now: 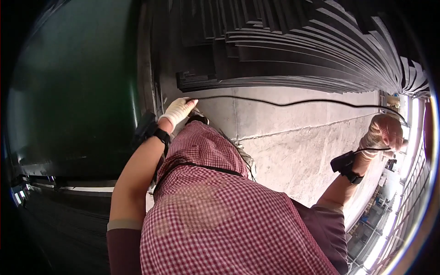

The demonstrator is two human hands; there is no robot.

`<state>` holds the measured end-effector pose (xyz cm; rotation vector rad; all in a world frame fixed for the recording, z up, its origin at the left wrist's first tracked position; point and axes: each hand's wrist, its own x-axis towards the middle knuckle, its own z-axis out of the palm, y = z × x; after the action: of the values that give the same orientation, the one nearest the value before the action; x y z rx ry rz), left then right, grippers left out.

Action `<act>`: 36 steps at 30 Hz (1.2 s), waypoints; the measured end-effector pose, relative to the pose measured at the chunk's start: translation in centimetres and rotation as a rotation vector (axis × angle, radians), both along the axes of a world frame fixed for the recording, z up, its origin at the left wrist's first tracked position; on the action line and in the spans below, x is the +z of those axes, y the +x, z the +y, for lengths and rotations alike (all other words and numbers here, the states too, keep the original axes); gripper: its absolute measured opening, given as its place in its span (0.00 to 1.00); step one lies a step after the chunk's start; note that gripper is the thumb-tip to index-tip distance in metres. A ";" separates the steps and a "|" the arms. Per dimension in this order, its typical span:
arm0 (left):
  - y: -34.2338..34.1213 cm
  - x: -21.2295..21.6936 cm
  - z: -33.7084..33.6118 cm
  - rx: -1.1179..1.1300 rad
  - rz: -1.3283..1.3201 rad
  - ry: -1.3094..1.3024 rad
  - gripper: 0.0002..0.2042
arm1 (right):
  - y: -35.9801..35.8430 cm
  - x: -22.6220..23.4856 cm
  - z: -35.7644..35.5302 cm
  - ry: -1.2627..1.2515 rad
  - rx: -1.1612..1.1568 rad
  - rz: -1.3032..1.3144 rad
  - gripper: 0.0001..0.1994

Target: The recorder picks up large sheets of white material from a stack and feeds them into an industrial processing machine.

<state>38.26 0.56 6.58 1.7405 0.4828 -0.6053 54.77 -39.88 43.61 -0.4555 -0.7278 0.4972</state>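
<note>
A long black cord (284,104) stretches in a slight wave across the view between my two hands. At its left end, my left hand (179,110), in a pale covering that leaves the fingertips bare, pinches it. My right hand (387,130), also in a pale covering, is raised far to the right with its fingers curled closed around the cord. Past the fingers the cord bends down, and a short dark length shows below them near the wrist. Its exact path inside the right hand is hidden.
Layered black sheets or strips (293,64) are piled along the far side. To the left stands a large dark green panel (78,91). A pale, worn floor (302,142) lies below, and a checked red-and-white apron (220,215) covers my front. Black devices are strapped at both wrists.
</note>
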 end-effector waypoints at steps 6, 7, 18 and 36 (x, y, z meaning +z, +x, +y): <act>1.9 13.1 0.7 0.325 0.167 -0.858 0.19 | 0.2 -12.3 1.6 -1.179 -0.316 -0.095 0.23; 2.2 14.6 0.7 0.305 0.155 -0.899 0.19 | 1.0 -15.8 1.1 -1.493 -0.199 0.013 0.20; 2.2 15.4 -2.4 0.511 0.079 -1.191 0.19 | -10.2 -23.4 16.6 -0.990 0.240 0.235 0.42; -7.0 10.7 0.0 0.599 0.030 -0.593 0.23 | -8.4 -27.4 0.1 -1.801 0.440 0.135 0.10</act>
<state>31.26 0.56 17.27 0.9565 0.7229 -0.2942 46.42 -39.82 16.26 -1.9165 -0.0362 1.5500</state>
